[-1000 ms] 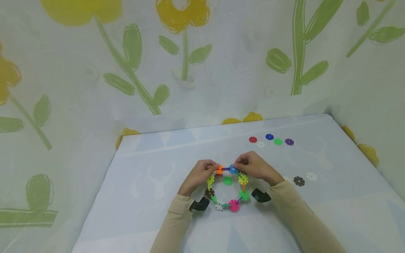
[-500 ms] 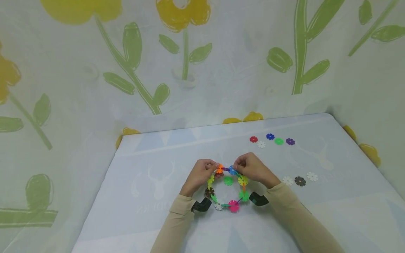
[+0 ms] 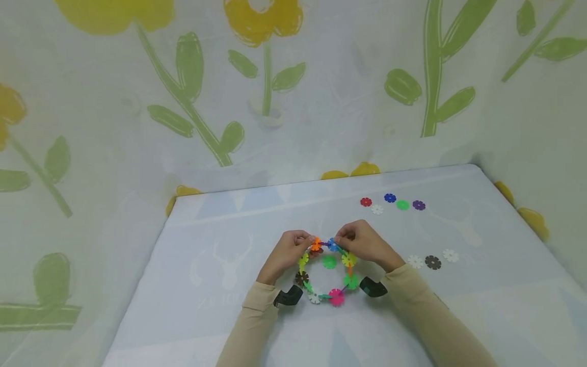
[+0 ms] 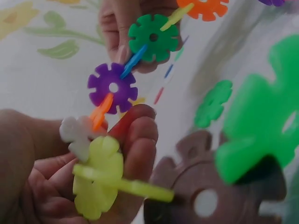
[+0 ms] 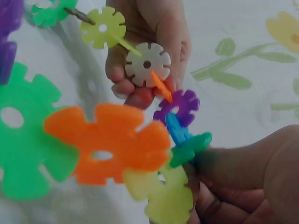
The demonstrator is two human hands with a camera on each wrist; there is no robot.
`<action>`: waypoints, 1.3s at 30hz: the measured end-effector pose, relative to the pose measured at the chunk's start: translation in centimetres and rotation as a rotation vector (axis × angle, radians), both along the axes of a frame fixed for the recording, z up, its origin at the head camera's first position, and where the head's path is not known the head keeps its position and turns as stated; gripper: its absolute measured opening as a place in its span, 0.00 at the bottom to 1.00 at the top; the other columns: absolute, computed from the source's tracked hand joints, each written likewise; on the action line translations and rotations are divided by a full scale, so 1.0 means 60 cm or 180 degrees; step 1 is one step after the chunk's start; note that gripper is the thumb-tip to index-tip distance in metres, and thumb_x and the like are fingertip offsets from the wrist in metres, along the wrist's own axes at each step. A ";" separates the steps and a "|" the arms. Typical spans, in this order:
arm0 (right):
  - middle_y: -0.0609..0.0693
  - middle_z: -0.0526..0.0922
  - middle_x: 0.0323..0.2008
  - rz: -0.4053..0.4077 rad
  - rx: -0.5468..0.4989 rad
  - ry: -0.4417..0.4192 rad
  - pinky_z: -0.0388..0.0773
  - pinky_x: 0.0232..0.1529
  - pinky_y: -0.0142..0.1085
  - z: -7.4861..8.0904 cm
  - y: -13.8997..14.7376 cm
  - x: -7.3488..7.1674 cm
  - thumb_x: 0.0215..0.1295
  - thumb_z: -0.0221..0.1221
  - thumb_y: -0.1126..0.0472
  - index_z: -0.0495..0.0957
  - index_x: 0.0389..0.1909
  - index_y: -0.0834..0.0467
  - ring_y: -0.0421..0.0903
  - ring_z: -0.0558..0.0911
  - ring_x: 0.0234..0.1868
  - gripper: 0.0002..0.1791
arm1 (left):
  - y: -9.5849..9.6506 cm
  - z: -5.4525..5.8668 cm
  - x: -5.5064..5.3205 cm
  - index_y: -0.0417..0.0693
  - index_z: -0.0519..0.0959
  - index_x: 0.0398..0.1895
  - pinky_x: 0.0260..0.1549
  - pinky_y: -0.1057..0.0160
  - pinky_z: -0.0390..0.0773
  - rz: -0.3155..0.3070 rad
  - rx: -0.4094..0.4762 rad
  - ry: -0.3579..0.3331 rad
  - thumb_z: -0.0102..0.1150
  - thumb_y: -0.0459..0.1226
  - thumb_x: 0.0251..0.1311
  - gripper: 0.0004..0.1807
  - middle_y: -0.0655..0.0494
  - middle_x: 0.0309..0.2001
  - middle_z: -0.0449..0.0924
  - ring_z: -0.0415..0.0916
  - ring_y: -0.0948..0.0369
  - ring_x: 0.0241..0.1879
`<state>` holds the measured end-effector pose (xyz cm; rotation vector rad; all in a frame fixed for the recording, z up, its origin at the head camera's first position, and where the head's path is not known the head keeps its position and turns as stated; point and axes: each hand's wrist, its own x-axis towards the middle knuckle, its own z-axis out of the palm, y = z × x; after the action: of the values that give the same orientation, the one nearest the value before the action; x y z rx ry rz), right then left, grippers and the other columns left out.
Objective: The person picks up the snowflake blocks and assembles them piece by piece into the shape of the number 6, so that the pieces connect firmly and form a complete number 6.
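Note:
A ring of linked, slotted plastic snowflake discs [image 3: 337, 297] in many colours hangs between both hands, tilted over the table. At its upper left, my left hand [image 3: 285, 255] pinches the chain near the orange disc [image 3: 316, 244]; the left wrist view shows a white disc [image 4: 77, 135] by the thumb. My right hand [image 3: 368, 247] pinches the ring at its upper right, by the blue disc [image 3: 332, 244] and a green disc [image 5: 191, 148]. A purple disc [image 4: 112, 87] sits between the two grips, linked to orange and blue pieces. Fingertips partly hide the held discs.
A loose green disc [image 3: 329, 262] lies on the table, seen through the ring. Red [image 3: 366, 202], blue, green, purple and white discs lie farther back to the right. A brown disc [image 3: 433, 262] and white ones rest beyond the right forearm. Flower-printed sheets wall the table's back.
Both hands keep their pinch on the ring. The right wrist has shifted slightly left, and the ring has tilted a little. The loose discs stay where they were.

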<state>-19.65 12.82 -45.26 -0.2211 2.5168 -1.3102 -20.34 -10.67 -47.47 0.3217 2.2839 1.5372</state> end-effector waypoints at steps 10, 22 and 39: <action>0.53 0.90 0.43 0.0120 -0.0318 0.0023 0.85 0.49 0.38 -0.003 0.011 -0.002 0.73 0.63 0.57 0.88 0.49 0.60 0.45 0.83 0.39 0.13 | -0.016 0.009 0.000 0.40 0.81 0.57 0.45 0.64 0.74 -0.0286 0.0057 -0.0043 0.49 0.48 0.80 0.22 0.43 0.42 0.89 0.78 0.62 0.42; 0.56 0.89 0.51 0.0090 -0.0562 -0.0152 0.86 0.52 0.40 -0.012 0.023 -0.002 0.74 0.62 0.57 0.85 0.56 0.60 0.45 0.86 0.45 0.16 | -0.021 0.023 0.009 0.43 0.82 0.54 0.52 0.61 0.78 -0.0291 0.0051 -0.0199 0.49 0.46 0.80 0.18 0.43 0.40 0.91 0.83 0.62 0.43; 0.58 0.89 0.49 0.0248 -0.0681 0.0116 0.86 0.55 0.44 -0.008 -0.016 0.011 0.71 0.64 0.63 0.85 0.54 0.65 0.51 0.88 0.49 0.15 | -0.039 0.042 0.025 0.42 0.79 0.58 0.44 0.64 0.85 -0.0662 -0.0137 -0.0543 0.45 0.44 0.81 0.19 0.44 0.43 0.91 0.90 0.58 0.41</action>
<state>-18.99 11.84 -45.73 -0.3881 2.3692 -1.5563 -18.83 -12.99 -44.96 0.3876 2.0778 1.3561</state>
